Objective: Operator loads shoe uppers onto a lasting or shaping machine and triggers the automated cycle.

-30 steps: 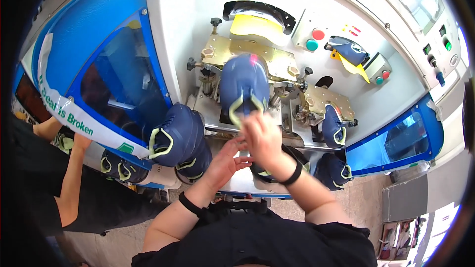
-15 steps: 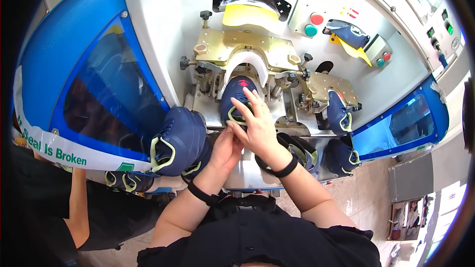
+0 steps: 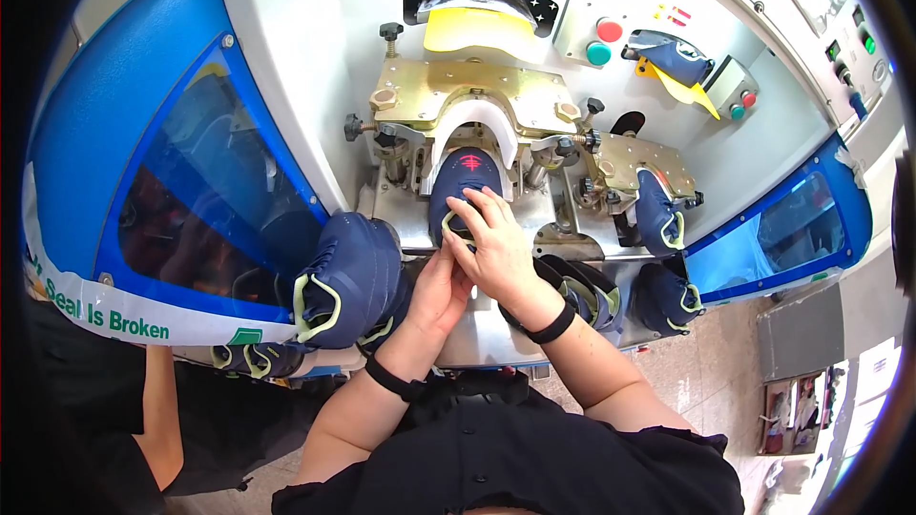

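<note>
A navy shoe upper (image 3: 465, 177) with a red mark on its toe and a pale green collar edge points away from me. Its toe lies at the opening of a white U-shaped pad (image 3: 480, 117) below the brass-coloured plate (image 3: 410, 95) of a machine. Over the top of its collar lies my right hand (image 3: 498, 253), fingers bent and closed on it. My left hand (image 3: 439, 294) is at the near heel end, its fingertips against the upper and partly hidden behind the right hand.
Navy uppers (image 3: 348, 277) stand just left of my hands; dark uppers (image 3: 582, 291) lie at right. Another upper (image 3: 655, 215) sits at a second station. Red (image 3: 610, 30) and green buttons (image 3: 598, 54) are on the back wall. A co-worker's arm (image 3: 162, 410) shows at lower left.
My right fingers have drawn back from the toe and come closer together, so more of the red mark shows. The left hand stays at the heel end. The view has shifted slightly.
</note>
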A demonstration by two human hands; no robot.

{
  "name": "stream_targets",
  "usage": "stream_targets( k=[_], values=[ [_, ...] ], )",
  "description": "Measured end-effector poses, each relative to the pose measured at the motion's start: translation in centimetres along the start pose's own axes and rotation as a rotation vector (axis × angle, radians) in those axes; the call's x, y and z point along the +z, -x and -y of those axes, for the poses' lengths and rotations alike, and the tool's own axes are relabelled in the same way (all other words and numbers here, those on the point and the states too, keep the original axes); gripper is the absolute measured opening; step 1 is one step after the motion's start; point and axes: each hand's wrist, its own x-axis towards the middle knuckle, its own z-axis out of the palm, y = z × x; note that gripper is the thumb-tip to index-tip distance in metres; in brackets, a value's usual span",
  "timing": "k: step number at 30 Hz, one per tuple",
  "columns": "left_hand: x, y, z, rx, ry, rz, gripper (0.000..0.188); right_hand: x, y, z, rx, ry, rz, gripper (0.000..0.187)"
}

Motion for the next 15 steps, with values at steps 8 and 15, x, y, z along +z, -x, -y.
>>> stream_targets(
  k=[8, 15],
  values=[
    [0.1, 0.0, 0.1, 0.019, 0.007, -0.022, 0.031, -0.2, -0.1, -0.1, -0.001, 0.004, 0.023, 0.045],
    [-0.6, -0.2, 0.6, 0.084, 0.024, -0.039, 0.029, -0.6, -0.4, -0.4, -0.014, 0.005, 0.112, 0.054]
  ],
)
